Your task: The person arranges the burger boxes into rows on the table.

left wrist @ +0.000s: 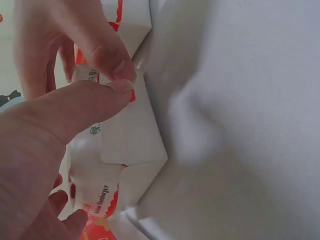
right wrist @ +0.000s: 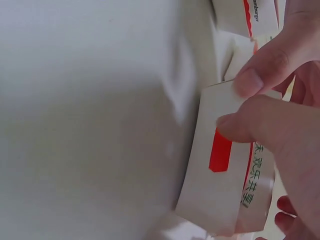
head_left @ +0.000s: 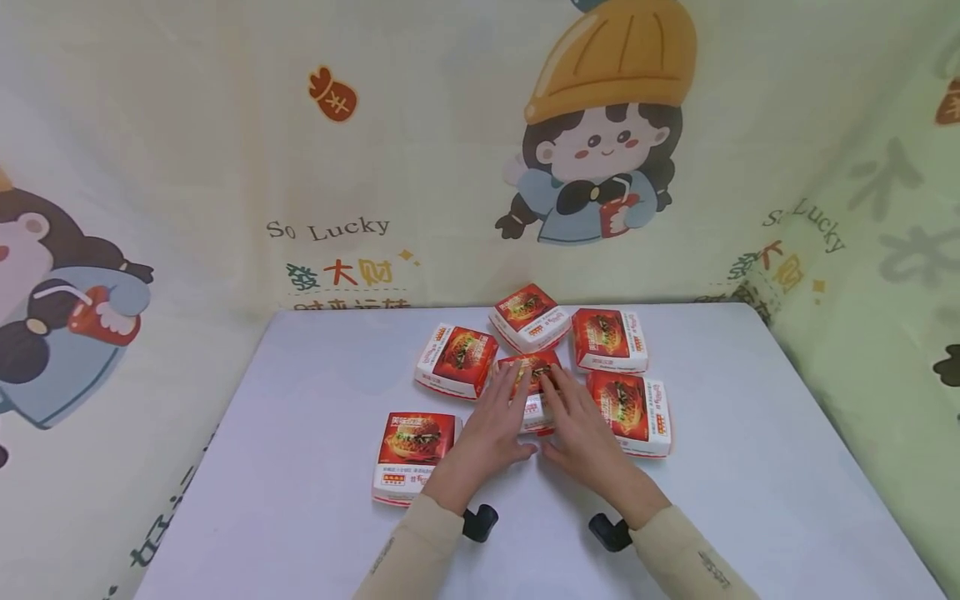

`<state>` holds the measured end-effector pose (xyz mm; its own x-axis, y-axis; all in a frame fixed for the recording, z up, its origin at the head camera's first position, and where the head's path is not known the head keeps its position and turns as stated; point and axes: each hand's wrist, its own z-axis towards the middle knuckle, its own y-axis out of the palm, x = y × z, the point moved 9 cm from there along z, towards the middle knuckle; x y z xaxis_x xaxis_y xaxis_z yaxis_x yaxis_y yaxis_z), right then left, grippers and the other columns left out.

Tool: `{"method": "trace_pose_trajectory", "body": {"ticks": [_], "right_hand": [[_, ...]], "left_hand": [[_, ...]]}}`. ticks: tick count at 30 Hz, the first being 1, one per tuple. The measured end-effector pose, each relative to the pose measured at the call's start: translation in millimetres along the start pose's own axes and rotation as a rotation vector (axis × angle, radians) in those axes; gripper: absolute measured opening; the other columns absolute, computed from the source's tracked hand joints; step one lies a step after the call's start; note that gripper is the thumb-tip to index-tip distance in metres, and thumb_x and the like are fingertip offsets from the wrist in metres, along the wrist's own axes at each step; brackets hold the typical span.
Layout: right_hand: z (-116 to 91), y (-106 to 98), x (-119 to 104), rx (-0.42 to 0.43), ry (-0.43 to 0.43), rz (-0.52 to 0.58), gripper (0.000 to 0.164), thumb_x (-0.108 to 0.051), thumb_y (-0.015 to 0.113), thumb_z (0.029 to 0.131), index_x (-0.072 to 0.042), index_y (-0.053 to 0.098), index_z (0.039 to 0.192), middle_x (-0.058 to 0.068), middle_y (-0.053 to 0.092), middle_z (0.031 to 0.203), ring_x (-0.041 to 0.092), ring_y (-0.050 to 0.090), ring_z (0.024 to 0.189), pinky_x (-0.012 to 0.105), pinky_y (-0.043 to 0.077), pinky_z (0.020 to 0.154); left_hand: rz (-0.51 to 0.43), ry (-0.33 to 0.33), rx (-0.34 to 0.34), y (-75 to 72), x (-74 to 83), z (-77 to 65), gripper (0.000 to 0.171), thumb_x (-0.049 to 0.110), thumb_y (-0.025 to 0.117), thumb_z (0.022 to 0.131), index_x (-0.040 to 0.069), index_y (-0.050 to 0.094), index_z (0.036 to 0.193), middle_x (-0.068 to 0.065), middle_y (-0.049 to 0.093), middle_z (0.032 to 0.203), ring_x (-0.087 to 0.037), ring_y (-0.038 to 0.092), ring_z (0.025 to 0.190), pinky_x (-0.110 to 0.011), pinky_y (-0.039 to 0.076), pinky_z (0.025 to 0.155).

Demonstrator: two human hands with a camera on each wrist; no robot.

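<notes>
Both hands are on a red and white hamburger box (head_left: 534,408) in the middle of a cluster of similar boxes. My left hand (head_left: 487,429) grips its left part, fingers over the printed top and thumb at the near side. From the right, my right hand (head_left: 588,429) holds it the same way. In the right wrist view the thumbs (right wrist: 237,125) rest on the white front face beside a red tab (right wrist: 220,157). The thumbs come close together over that face in the left wrist view. Parts of the lid are hidden under the fingers.
Around it lie more hamburger boxes: one at the back (head_left: 528,317), one left (head_left: 457,358), two on the right (head_left: 609,340) (head_left: 630,412). Another box (head_left: 412,458) sits beside the left forearm. The white table (head_left: 750,500) ends at a printed cloth backdrop (head_left: 435,167).
</notes>
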<state>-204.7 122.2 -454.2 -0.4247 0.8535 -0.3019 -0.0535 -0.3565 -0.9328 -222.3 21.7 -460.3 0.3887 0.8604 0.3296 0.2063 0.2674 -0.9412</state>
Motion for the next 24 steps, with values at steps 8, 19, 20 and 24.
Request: {"method": "trace_pose_trajectory", "body": {"ticks": [8,19,20,24], "right_hand": [[10,3,-5,-0.022,-0.008,-0.051,0.104,-0.027,0.091,0.070,0.000,0.034,0.152,0.021,0.026,0.161,0.040,0.022,0.150,0.058,0.036,0.114],[19,12,-6,-0.075,0.020,-0.026,0.101,-0.021,0.087,0.074,0.000,0.029,0.154,0.020,0.023,0.163,0.041,0.016,0.152,0.060,0.031,0.117],[20,13,-7,-0.073,0.017,-0.024,0.100,-0.020,0.086,0.075,0.000,0.029,0.154,0.020,0.023,0.163,0.041,0.016,0.152,0.060,0.030,0.117],[20,12,-7,-0.048,0.018,-0.035,0.094,-0.019,0.084,0.078,0.000,0.032,0.153,0.019,0.026,0.162,0.041,0.019,0.151,0.060,0.031,0.116]], "left_hand": [[0.009,-0.028,-0.053,9.6,-4.6,6.3,0.105,0.035,0.083,0.080,0.010,0.018,0.159,-0.008,0.012,0.168,-0.027,0.004,0.156,-0.043,0.025,0.124],[0.043,-0.028,-0.020,8.9,-6.2,6.2,0.100,0.031,0.081,0.082,0.009,0.020,0.158,-0.008,0.014,0.167,-0.026,0.008,0.156,-0.040,0.027,0.123],[0.051,-0.029,-0.015,8.9,-6.4,6.2,0.100,0.031,0.081,0.082,0.009,0.019,0.159,-0.008,0.014,0.167,-0.026,0.008,0.156,-0.040,0.028,0.122],[0.052,-0.022,0.008,8.7,-5.6,5.5,0.100,0.031,0.081,0.082,0.008,0.020,0.158,-0.010,0.016,0.166,-0.028,0.009,0.156,-0.040,0.029,0.122]]}}
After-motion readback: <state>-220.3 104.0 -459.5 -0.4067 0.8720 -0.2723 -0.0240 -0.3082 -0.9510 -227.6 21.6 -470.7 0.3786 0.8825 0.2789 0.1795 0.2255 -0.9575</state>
